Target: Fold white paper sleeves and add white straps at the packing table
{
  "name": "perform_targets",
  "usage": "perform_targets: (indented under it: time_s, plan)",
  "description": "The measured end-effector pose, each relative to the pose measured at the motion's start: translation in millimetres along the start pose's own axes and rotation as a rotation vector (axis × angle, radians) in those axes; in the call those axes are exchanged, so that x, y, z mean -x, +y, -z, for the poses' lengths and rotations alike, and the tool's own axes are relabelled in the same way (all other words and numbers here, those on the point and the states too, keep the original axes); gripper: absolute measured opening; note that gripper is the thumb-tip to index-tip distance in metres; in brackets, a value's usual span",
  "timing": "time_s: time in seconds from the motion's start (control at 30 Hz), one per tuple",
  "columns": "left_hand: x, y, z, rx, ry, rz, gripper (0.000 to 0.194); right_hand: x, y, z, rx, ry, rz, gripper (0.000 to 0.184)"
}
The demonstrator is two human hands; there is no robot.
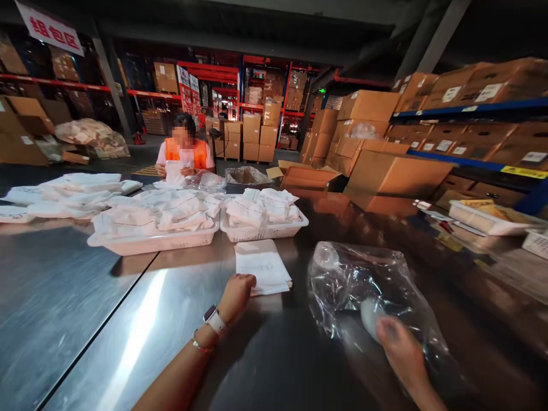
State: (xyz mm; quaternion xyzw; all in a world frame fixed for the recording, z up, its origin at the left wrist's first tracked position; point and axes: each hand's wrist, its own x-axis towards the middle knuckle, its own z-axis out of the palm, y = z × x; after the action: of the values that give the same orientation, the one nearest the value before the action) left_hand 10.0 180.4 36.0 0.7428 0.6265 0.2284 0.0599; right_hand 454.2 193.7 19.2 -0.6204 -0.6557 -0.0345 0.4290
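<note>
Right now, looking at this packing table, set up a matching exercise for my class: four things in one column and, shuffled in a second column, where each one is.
Things
1. left hand
2. right hand
3. white basket
4. co-worker in the orange vest

Places
A. at the far side of the table
B. inside the clear plastic bag
C. on the flat white packets near the table's middle
D. just behind those flat packets, heaped with folded white packets

Pairs: 1-C, 2-B, 3-D, 4-A
</note>
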Motion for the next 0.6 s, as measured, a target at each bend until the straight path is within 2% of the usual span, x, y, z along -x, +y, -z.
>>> perform_targets:
  time_s: [0.07,0.13,0.17,0.27,0.37,0.43,0.5,0.6]
  plan:
    - [3,6,7.7,-0.058,-0.043,-0.044,0.026,31,-9,6,0.059,-0.111,0.203,0.042]
    - [6,13,15.0,-0.118,-0.079,-0.077,0.024,47,-18,6,0.152,-0.152,0.407,0.045]
    - [7,16,18.3,-0.146,-0.095,-0.090,0.024,50,-21,5,0.194,-0.161,0.437,0.045]
    - [13,27,26.1,-0.208,-0.123,-0.122,0.025,45,-29,7,0.242,-0.217,0.261,0.043]
    - [26,38,29.2,-0.242,-0.121,-0.160,0.026,41,-48,20,0.229,-0.268,0.103,0.037]
    - [41,42,28.0,-0.253,-0.122,-0.192,0.025,46,-72,28,0.134,-0.305,0.072,0.036]
    - [58,43,24.4,-0.256,-0.132,-0.219,0.024,56,-103,34,-0.052,-0.378,0.015,0.040]
    - [86,39,18.1,-0.258,-0.157,-0.230,0.023,71,-144,34,-0.293,-0.458,-0.062,0.039]
